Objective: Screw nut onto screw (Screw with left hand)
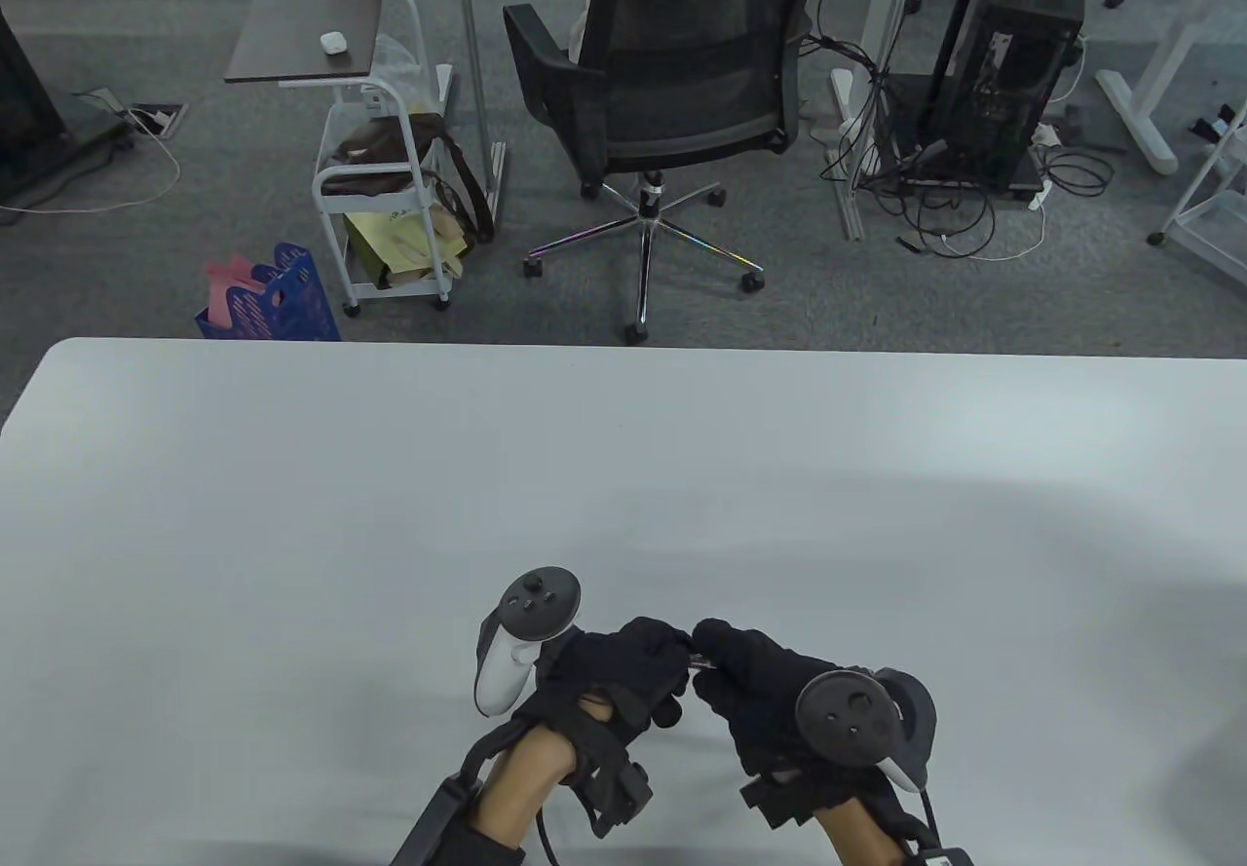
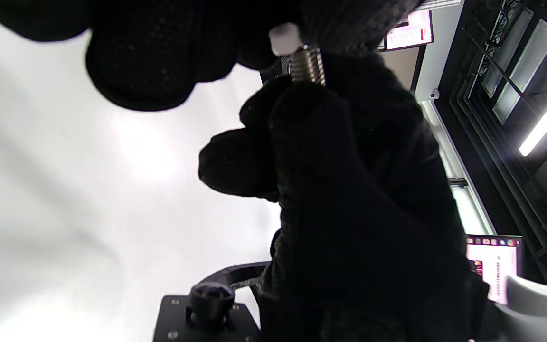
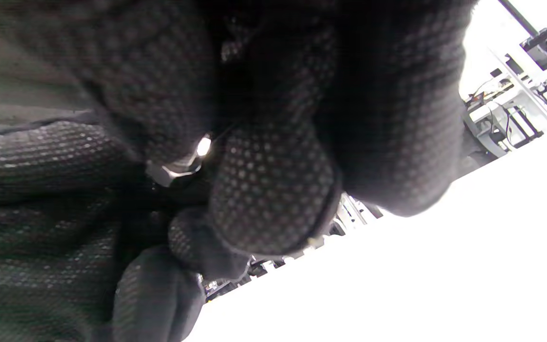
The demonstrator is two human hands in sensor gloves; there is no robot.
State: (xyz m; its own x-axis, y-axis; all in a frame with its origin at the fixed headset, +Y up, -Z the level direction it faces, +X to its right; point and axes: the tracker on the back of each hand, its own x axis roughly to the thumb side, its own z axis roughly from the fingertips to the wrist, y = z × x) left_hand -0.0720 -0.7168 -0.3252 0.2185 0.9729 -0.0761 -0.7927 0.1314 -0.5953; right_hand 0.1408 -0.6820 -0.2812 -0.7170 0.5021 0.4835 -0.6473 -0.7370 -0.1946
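Working low in the centre of the table view, two gloved hands meet above a wide white bench [image 1: 623,476] whose surface fills the lower half of the frame. An office chair [image 1: 672,96] and a small wheeled cart [image 1: 385,184] stand on the grey carpet beyond its far edge, in the upper part of the frame.

The left hand [image 1: 619,676] sits left of centre with its fingers curled in toward the meeting point. The right hand [image 1: 755,686] faces it from the right, fingers likewise curled, and the fingertips of both touch.

In the left wrist view, near the top centre, the screw [image 2: 306,65] shows as a short run of bright threads rising out of the right hand's closed fingers, which clamp its lower part. Just above it, the left hand's fingertips pinch a small pale piece, which I take to be the nut [image 2: 284,39], sitting at the tip of the threads. Whether it has caught a thread cannot be told.

To do this step well, I judge the right hand should hold the screw steady while the left keeps the nut square to the threads, turning with light pressure in small fingertip rolls, backing off if it binds.
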